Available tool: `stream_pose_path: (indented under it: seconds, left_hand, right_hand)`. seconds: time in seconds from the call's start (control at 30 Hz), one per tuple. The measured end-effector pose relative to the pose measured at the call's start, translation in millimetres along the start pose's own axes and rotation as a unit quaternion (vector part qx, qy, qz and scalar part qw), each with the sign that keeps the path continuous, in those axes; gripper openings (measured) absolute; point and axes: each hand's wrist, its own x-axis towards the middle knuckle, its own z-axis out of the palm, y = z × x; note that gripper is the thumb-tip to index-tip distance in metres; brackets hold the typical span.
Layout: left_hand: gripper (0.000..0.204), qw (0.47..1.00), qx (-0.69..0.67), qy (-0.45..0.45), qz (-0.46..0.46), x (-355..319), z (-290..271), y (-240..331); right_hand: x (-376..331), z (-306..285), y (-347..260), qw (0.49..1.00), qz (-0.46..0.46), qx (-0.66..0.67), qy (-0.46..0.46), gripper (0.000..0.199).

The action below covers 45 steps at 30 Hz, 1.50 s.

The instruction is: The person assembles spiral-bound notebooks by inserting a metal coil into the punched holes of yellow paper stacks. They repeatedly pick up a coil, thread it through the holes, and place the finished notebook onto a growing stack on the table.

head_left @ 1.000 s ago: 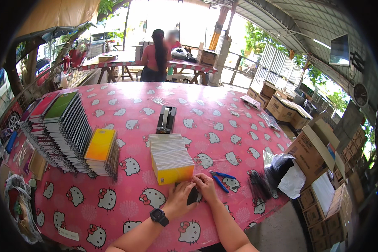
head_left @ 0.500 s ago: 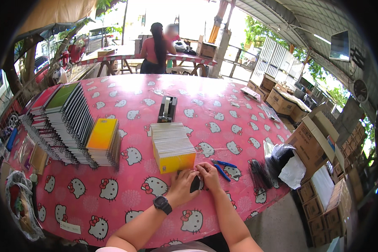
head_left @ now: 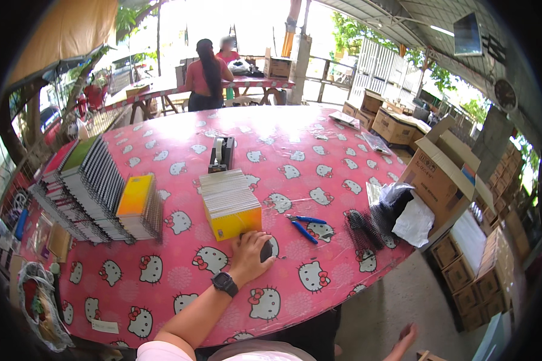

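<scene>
My left hand (head_left: pixel 252 260), with a black watch on its wrist, is closed round a small black rounded block (head_left: pixel 266 251) on the pink table. I cannot make out what kind of block it is. Just beyond my fingers stands a row of notebooks (head_left: pixel 232 198) with yellow covers, their white edges up. My right hand (head_left: pixel 403 343) is off the table at the lower right, low beside my body; its fingers look stretched and hold nothing visible. Blue-handled pliers (head_left: pixel 305 231) lie to the right of my left hand.
Tall stacks of spiral notebooks (head_left: pixel 93 186) and a shorter yellow stack (head_left: pixel 137 204) stand at left. A tape dispenser (head_left: pixel 221 154) sits behind the row. Black wire coils (head_left: pixel 363 231) lie near an open carton (head_left: pixel 439 177) at right. Two people are at a far table (head_left: pixel 162 89).
My right hand has let go by the black block and swung down right, off the table. My left hand stays at the block. The view has shifted slightly.
</scene>
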Motion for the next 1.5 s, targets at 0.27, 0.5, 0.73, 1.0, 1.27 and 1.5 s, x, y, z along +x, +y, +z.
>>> stream_pose_path:
  seconds: [0.27, 0.5, 0.73, 1.0, 1.27, 1.5]
  left_hand:
    - [0.052, 1.0, 0.007, 0.018, 0.017, 0, -1, -3]
    - [0.049, 1.0, 0.004, 0.004, 0.003, 2, 2, 3]
    - [0.049, 1.0, 0.023, -0.002, -0.01, -1, -1, 3]
    - [0.047, 1.0, 0.017, -0.011, -0.01, 4, -4, 10]
    - [0.047, 1.0, 0.01, 0.002, -0.003, 10, 1, 9]
    - [0.052, 0.996, 0.081, 0.033, 0.014, -3, -9, 9]
  right_hand:
    - [-81, 128, 117, 0.949, 0.047, -0.224, -0.216, 0.026]
    - [-97, 215, 77, 0.923, -0.031, -0.205, -0.323, 0.024]
    - [-92, 95, 174, 0.911, 0.104, -0.324, -0.233, 0.022]
    - [-86, 23, 211, 0.923, 0.17, -0.329, -0.101, 0.022]
    - [44, -3, 145, 0.982, 0.092, -0.036, 0.159, 0.021]
    - [-49, 66, -77, 0.823, 0.002, 0.401, -0.402, 0.016]
